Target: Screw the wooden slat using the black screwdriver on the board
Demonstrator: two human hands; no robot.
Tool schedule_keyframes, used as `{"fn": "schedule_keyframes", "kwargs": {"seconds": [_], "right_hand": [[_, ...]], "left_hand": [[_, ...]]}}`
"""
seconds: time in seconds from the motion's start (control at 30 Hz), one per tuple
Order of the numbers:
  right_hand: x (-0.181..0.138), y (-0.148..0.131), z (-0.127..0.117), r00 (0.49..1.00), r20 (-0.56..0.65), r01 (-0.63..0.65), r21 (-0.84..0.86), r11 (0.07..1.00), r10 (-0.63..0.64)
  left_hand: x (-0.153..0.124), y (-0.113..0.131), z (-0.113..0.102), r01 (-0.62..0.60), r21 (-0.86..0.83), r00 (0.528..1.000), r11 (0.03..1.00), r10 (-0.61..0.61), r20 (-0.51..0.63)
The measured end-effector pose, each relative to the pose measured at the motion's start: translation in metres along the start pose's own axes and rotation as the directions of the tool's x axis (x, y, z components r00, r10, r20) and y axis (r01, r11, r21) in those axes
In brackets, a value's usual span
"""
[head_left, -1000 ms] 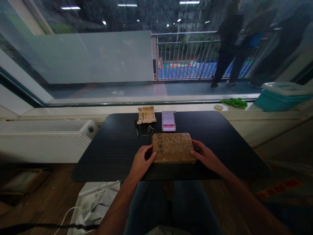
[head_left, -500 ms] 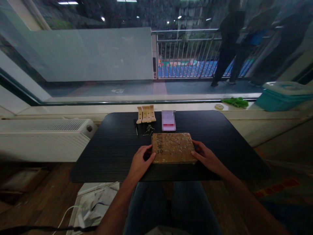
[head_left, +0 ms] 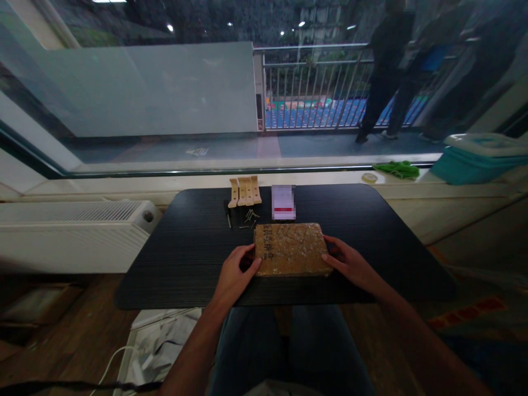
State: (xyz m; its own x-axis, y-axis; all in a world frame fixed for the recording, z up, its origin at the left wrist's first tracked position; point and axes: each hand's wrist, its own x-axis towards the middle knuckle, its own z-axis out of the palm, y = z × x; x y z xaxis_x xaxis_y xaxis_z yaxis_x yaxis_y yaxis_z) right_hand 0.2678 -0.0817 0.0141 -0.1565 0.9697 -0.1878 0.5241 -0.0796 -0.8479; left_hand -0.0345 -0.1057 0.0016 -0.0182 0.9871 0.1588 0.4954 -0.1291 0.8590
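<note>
A brown rectangular block [head_left: 291, 250], rough and speckled like particle board, lies near the front edge of the black table [head_left: 181, 258]. Dark handwriting runs down its left part. My left hand [head_left: 237, 272] is closed on its left end, thumb over the top edge. From the opposite end my right hand [head_left: 348, 264] grips it the same way; the fingers underneath are hidden. Just beyond the block are several loose screws [head_left: 249, 216], a dark-handled screwdriver [head_left: 228, 213] and several pale wooden angled pieces [head_left: 244, 191]. A whitish card with a red stripe [head_left: 283, 202] lies to their right, partly blurred.
Along the windowsill sit a roll of tape [head_left: 369, 177], a green cloth [head_left: 396, 170] and a teal bin [head_left: 474, 159]. A white radiator [head_left: 74, 231] stands left of the table. People [head_left: 383, 71] stand beyond the window glass. A white container [head_left: 136, 335] is below the table.
</note>
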Motion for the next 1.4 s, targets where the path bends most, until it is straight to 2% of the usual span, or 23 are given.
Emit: {"fn": "schedule_keyframes", "kwargs": {"seconds": [0.2,0.4,0.6,0.73,0.87,0.97,1.2,1.4], "right_hand": [[0.004,0.001,-0.004,0.998,-0.057,0.036,0.010,0.999,-0.036],[0.018,0.002,-0.009,0.994,-0.101,0.052,0.125,0.991,-0.039],[0.060,-0.002,-0.017,0.989,-0.141,0.073,0.164,0.984,-0.050],[0.099,-0.006,-0.015,0.982,-0.187,0.069,0.184,0.981,-0.034],[0.129,-0.010,-0.012,0.969,-0.242,0.089,0.198,0.976,-0.039],[0.140,-0.011,-0.012,0.961,-0.271,0.121,0.222,0.967,-0.058],[0.136,-0.007,-0.011,0.941,-0.308,0.223,0.248,0.943,-0.141],[0.135,-0.007,-0.013,0.947,-0.286,0.227,0.258,0.939,-0.150]], "left_hand": [[0.000,0.006,-0.002,0.070,-0.028,0.997,0.997,-0.069,0.027],[0.010,0.001,-0.009,0.154,-0.178,0.988,0.972,-0.152,0.022],[0.043,-0.007,-0.025,0.143,-0.279,0.985,0.950,-0.163,-0.051],[0.072,-0.008,-0.040,0.116,-0.351,0.968,0.929,-0.185,-0.169],[0.100,-0.015,-0.052,0.064,-0.321,0.940,0.945,-0.165,-0.299],[0.116,-0.023,-0.055,0.035,-0.251,0.925,0.967,-0.127,-0.358],[0.130,-0.039,-0.054,0.023,-0.164,0.926,0.986,-0.082,-0.368],[0.128,-0.056,-0.053,0.066,-0.159,0.932,0.985,-0.118,-0.343]]}}
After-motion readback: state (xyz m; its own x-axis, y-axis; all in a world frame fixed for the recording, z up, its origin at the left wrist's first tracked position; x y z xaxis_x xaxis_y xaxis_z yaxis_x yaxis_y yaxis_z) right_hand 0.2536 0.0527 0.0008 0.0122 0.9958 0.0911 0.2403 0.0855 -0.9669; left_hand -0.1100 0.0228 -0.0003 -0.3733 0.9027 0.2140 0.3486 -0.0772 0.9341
